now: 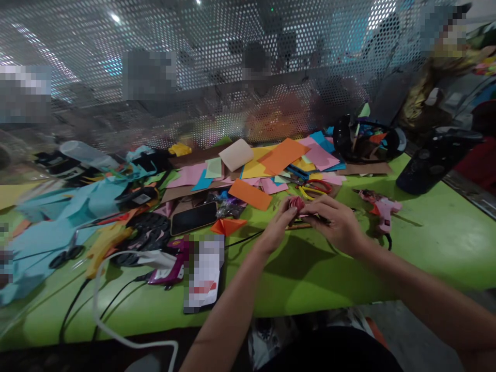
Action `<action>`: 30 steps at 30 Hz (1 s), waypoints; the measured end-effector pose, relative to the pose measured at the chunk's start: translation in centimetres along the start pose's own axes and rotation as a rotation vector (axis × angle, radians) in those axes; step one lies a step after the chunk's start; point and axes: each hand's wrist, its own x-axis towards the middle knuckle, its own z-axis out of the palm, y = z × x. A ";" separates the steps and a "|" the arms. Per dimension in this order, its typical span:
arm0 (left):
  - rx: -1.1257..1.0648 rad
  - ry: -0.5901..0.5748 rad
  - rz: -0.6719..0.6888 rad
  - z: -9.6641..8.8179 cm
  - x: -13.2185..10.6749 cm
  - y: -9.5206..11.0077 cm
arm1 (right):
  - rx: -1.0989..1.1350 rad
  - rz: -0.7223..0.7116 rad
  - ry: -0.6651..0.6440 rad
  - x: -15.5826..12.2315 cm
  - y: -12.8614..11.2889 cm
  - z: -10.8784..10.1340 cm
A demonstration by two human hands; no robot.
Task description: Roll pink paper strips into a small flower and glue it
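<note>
My left hand [279,225] pinches a small reddish-pink rolled or layered piece [296,202], perhaps paper, just above the green table. My right hand [338,223] meets it from the right, thumb and fingers closed at its edge; what lies between those fingers is partly hidden. Just behind the hands are yellow-handled pliers [310,192] and a red-handled tool [321,186]. To the right a pink glue gun [382,209] rests on the table. An orange paper sheet [250,194] lies to the left of my hands.
Coloured paper sheets [284,155] pile up at the back, below a perforated metal screen [217,98]. A black phone [194,218], a yellow glue gun [106,245] and a purple glue gun [168,268] with cords lie left. A dark bottle [430,160] stands at right, near a black bin [344,142].
</note>
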 end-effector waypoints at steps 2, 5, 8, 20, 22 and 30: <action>0.034 -0.030 0.051 0.0 0.0 -0.2 | -0.012 0.020 -0.001 -0.2 0.1 0.3; 0.086 -0.030 0.055 0.1 0.0 -0.5 | -0.045 0.036 0.003 -0.3 0.0 0.4; 0.124 -0.020 0.045 0.1 0.1 -0.7 | -0.083 0.036 0.010 -0.4 -0.1 0.5; 0.129 -0.081 0.079 1.0 -0.4 -0.3 | -0.207 0.002 -0.029 -0.5 0.0 0.6; 0.113 -0.083 0.065 1.3 -0.5 0.0 | -0.244 -0.011 -0.039 -0.5 -0.1 0.5; 0.058 -0.018 0.065 1.0 -0.2 -0.3 | -0.166 -0.041 0.027 -0.5 0.0 0.4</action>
